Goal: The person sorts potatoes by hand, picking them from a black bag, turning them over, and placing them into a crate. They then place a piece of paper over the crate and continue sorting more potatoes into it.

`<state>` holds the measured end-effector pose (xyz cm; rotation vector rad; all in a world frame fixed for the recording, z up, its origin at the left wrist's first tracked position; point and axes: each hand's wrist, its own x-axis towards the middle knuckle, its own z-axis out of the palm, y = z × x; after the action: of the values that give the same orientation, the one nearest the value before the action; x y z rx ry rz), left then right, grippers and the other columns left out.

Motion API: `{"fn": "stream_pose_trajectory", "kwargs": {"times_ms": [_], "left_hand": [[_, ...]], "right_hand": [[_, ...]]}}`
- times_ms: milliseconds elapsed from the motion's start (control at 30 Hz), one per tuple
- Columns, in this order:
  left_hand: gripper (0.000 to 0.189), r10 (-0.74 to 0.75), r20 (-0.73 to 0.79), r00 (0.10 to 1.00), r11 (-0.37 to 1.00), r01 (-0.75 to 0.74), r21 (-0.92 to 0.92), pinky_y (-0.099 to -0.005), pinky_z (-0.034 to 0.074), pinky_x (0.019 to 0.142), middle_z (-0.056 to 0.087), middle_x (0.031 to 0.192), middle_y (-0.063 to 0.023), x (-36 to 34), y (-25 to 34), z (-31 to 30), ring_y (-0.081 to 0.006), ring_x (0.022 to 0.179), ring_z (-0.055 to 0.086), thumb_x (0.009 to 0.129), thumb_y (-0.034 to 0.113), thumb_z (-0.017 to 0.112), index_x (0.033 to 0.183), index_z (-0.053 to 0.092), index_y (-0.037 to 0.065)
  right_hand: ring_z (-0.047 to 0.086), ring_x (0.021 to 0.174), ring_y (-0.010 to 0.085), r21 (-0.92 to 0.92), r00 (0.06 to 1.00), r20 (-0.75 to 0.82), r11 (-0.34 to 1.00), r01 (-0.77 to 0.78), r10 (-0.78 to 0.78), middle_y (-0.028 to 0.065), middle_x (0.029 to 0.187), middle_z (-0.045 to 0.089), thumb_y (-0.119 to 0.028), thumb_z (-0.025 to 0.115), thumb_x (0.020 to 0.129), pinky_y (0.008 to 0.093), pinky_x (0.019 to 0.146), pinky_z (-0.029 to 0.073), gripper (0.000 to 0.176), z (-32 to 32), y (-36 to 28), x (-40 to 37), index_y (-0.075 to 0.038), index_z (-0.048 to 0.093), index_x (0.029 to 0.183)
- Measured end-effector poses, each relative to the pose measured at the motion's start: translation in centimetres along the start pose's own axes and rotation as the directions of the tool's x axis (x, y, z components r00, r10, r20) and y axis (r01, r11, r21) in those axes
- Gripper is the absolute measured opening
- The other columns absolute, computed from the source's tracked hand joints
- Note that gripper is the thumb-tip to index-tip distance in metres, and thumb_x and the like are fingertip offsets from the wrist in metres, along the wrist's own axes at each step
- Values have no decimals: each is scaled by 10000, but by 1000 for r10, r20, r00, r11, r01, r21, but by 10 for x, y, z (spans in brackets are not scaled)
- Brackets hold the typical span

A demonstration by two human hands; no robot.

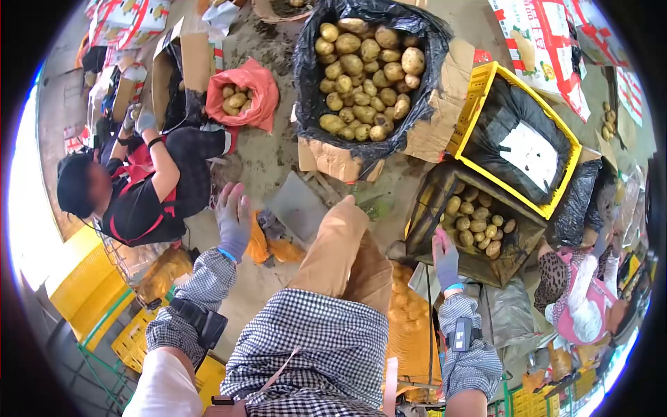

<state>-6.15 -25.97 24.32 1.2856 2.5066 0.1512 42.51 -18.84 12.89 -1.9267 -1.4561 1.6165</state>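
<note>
My left hand (233, 221), in a grey glove with pinkish fingertips, is raised left of my knees with its fingers apart and nothing in it. Gloved the same way, my right hand (445, 258) is beside the near left edge of a dark-lined box (424, 229) of potatoes (478, 226); its fingers look pressed together, and I cannot make out whether they hold anything. Straight ahead stands a large cardboard box (326, 158) lined with black plastic and filled with potatoes (365, 83).
A yellow crate (479, 104) with black plastic and a white sheet stands right. A pink bag (260, 94) of potatoes sits front left. Co-workers sit left (142, 187) and right (587, 299). Orange net sacks (406, 306) lie near my legs.
</note>
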Motion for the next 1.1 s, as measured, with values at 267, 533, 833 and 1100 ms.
{"fn": "stream_pose_trajectory", "kwargs": {"times_ms": [267, 533, 833, 1100], "left_hand": [[326, -162, -12, 987, 924, 147, -352, -358, 316, 1051, 484, 1323, -156, -4, -8, -11, -285, 1268, 415, 974, 215, 466, 1227, 546, 27], [298, 64, -92, 994, 726, -110, -679, -232, 326, 993, 476, 1324, -84, 82, 48, -15, -137, 1194, 443, 970, 39, 441, 1254, 510, -19], [319, 117, 310, 944, 547, 199, -813, -259, 332, 1014, 529, 1271, -90, 218, 22, 135, -153, 1188, 473, 946, 28, 470, 1255, 514, -35], [338, 260, 413, 873, 851, -5, -526, -271, 337, 1006, 534, 1258, -95, 277, -28, 153, -163, 1185, 481, 916, -25, 444, 1242, 532, -25]], "right_hand": [[603, 969, 204, -6, 999, 3, 999, 39, -39, 134, 1100, 609, -150, 566, 920, 288, 845, 474, 318, 44, 17, 3, 21, 566, 1188], [616, 970, 342, -202, 950, 226, 944, 261, -214, 196, 1016, 641, -157, 536, 871, 386, 795, 485, 298, 161, -9, 51, -56, 617, 1139], [628, 874, 333, -20, 872, 233, 899, -438, 430, 189, 928, 649, -226, 555, 847, 422, 725, 483, 300, 391, 123, 104, -111, 629, 1114], [621, 804, 296, -42, 777, 269, 813, -581, 569, 162, 854, 637, -210, 571, 838, 416, 684, 479, 216, 514, 207, 93, -113, 631, 1021]]}}
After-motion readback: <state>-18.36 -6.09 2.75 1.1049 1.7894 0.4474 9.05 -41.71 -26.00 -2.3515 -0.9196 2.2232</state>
